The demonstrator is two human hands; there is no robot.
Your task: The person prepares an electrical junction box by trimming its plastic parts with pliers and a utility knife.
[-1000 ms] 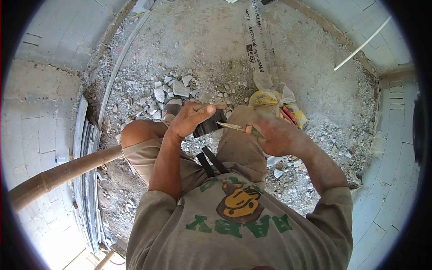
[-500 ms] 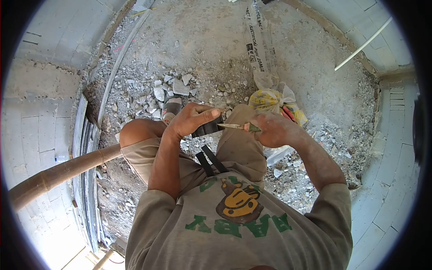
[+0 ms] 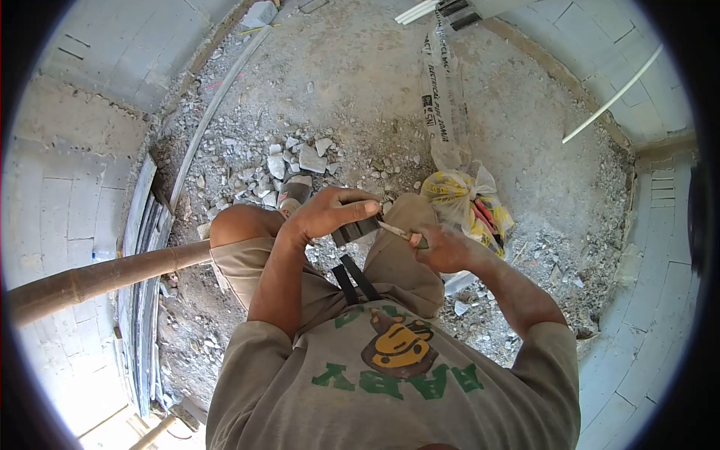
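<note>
The 2 hands are apart: left hand (image 3: pixel 324 213) grips black boxy piece (image 3: pixel 355 232), right hand (image 3: pixel 448 250) clamps pointed metal tool (image 3: pixel 396 231) at its edge; how much is finished, I cannot tell.

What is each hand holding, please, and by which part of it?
The left hand holds a dark, boxy piece by its far side; the right hand grips a pointed tool by its handle.

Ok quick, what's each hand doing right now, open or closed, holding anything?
Left hand: closed on a dark, blocky piece.
Right hand: closed around a slim pointed tool.
</note>
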